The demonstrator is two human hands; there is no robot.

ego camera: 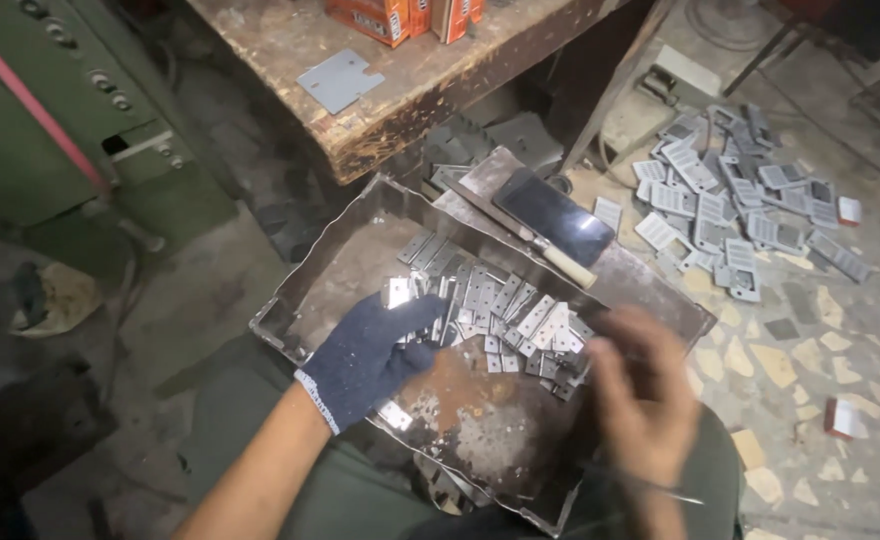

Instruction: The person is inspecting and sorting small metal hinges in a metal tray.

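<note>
A person's left hand (368, 355), in a dark blue knit glove, lay curled over a heap of small punched metal plates (505, 315) in a rusty sheet-metal tray (335, 260) held on the lap, its fingers closed loosely around a few of the plates near the tray's left edge. The bare right hand (640, 400) was blurred at the tray's right edge, and whether it was spread or gripping anything could not be told. A dark phone (567, 215) and a wooden-handled blade (525, 235) rested along the tray's far edge. Behind, a worn wooden surface (430, 75) carried orange cartons (405, 15) with pale labels at its far edge and a flat grey notched plate (340, 80) near its front edge. More grey slotted plates (735, 215) lay scattered on the stone-chip floor (810, 360) to the right, with a small orange-and-white box (840, 418) near them.
</note>
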